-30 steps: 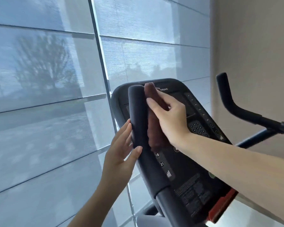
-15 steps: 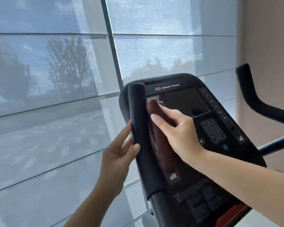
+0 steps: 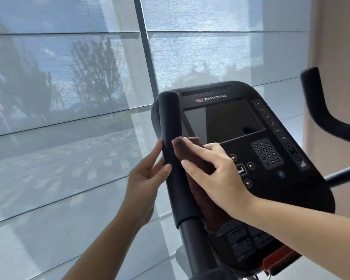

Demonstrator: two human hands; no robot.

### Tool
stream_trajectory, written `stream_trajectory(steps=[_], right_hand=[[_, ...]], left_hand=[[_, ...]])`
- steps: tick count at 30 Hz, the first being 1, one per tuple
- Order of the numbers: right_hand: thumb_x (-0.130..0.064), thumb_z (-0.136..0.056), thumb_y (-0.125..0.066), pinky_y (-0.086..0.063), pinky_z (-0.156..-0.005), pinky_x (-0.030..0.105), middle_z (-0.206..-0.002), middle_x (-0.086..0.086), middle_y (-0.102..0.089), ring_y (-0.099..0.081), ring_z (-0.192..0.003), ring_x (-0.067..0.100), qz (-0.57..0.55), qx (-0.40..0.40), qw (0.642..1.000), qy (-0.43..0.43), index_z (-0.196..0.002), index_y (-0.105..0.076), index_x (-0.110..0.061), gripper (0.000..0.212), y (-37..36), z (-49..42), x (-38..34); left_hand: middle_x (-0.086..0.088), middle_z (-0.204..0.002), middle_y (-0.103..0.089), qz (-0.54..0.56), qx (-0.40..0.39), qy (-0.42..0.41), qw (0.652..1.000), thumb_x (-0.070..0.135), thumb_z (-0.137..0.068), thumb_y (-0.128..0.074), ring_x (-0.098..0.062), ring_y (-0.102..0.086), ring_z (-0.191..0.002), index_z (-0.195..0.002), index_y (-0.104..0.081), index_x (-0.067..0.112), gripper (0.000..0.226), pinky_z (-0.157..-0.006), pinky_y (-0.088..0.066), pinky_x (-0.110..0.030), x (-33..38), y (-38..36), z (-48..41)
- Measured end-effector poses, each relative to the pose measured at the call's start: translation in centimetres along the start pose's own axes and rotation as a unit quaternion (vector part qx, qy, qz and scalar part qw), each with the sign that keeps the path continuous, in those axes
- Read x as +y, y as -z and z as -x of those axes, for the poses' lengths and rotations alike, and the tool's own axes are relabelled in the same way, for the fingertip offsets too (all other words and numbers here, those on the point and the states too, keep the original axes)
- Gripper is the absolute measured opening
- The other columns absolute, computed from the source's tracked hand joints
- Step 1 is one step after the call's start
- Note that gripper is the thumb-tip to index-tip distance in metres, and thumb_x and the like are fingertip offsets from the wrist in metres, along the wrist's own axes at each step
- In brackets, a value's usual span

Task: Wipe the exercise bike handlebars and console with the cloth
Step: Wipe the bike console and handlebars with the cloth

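**Wiping hand lies across the keys**

The shaded window (image 3: 69,98) behind the console (image 3: 287,199) is out of reach and at no risk. The console itself is the chief worry. The right hand (image 3: 216,174) lies across its face, left of the keypad (image 3: 266,153) and over the round keys there, so a heavy stroke could press one.

The left handlebar (image 3: 170,122) stands upright in front of the console's left edge. The right handlebar (image 3: 319,110) is well off the console's right side, with no hand or cloth near it, and would be easy to skip.

The cloth (image 3: 183,149), a folded dark brown strip, sits between the left handlebar and the console's left edge. Its tail trails toward the console's lower end, where it might snag. The right hand clasps it, thumb and fingers folded over it. If that hold slackens, the cloth will likely slide down.

The left hand (image 3: 146,178) is relaxed. Its fingers lie straight along the bar's far side and its thumb rests on the front, so it braces the bar without clamping it and could slip off under a hard push.
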State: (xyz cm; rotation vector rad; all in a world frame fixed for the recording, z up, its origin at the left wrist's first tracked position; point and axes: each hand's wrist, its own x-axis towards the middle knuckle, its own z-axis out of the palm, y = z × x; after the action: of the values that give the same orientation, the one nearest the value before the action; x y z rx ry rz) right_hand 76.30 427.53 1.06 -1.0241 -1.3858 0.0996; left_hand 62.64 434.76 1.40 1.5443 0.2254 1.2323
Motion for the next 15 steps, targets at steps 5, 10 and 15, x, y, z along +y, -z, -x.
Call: stream_trajectory(steps=[5, 10, 15], right_hand=[[-0.025, -0.084, -0.064, -0.032, -0.082, -0.002, -0.101, 0.010, -0.054, -0.053, -0.087, -0.006, -0.001, 0.126, 0.992, 0.029, -0.120, -0.054, -0.037, 0.039, 0.6, -5.9, -1.6], [-0.024, -0.087, -0.061, -0.037, -0.090, 0.011, -0.116, 0.010, -0.060, -0.056, -0.100, 0.004, -0.062, 0.108, 0.992, 0.009, -0.126, -0.054, -0.027, 0.040, -0.9, -8.4, -2.0], [-0.025, -0.085, -0.063, -0.044, -0.092, 0.019, -0.116, 0.004, -0.062, -0.060, -0.103, 0.004, -0.064, 0.034, 0.997, -0.030, -0.120, -0.056, -0.040, 0.039, 0.0, -4.3, -1.5]], left_hand=[[0.009, -0.114, -0.067, -0.010, 0.003, -0.004, 1.000, 0.000, -0.076, -0.058, -0.007, -0.057, -0.112, -0.118, -0.056, 0.027, 0.051, -0.079, -0.050, -0.015, 0.1, 0.0, -0.1], [0.008, -0.117, -0.065, -0.015, -0.010, -0.013, 1.000, -0.002, -0.079, -0.057, -0.006, -0.057, -0.112, -0.116, -0.058, 0.031, 0.049, -0.077, -0.049, -0.013, -0.1, 0.3, 0.0], [0.010, -0.120, -0.064, 0.008, -0.020, -0.014, 1.000, 0.009, -0.074, -0.059, -0.008, -0.054, -0.116, -0.122, -0.054, 0.027, 0.051, -0.082, -0.048, -0.015, -0.5, 0.2, 0.1]])
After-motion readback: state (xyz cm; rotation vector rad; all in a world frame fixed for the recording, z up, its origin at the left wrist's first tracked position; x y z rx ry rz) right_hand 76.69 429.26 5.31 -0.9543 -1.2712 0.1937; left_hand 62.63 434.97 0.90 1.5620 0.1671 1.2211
